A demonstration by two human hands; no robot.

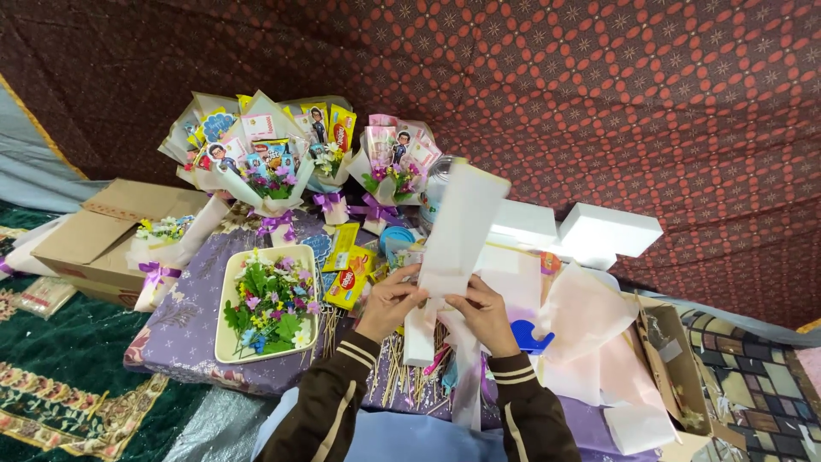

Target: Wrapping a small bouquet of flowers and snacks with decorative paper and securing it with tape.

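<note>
Both my hands hold a long folded white paper sheet (457, 231) that rises up and away from me over a low table. My left hand (389, 301) pinches its lower left edge. My right hand (487, 312) grips its lower right part, fingers curled under. Brown sleeves with pale stripes cover my forearms. Under my hands lie several thin wooden skewers (402, 376) and a white foam block (419, 338). A blue tape dispenser (530, 335) sits just right of my right hand.
A cream tray of small artificial flowers (267, 304) rests on the purple tablecloth (184, 321) at left. Wrapped snack bouquets (274, 154) stand behind. White foam blocks (607, 231), pink wrapping sheets (581, 316), yellow snack packets (346, 278) and cardboard boxes (103, 235) surround the table.
</note>
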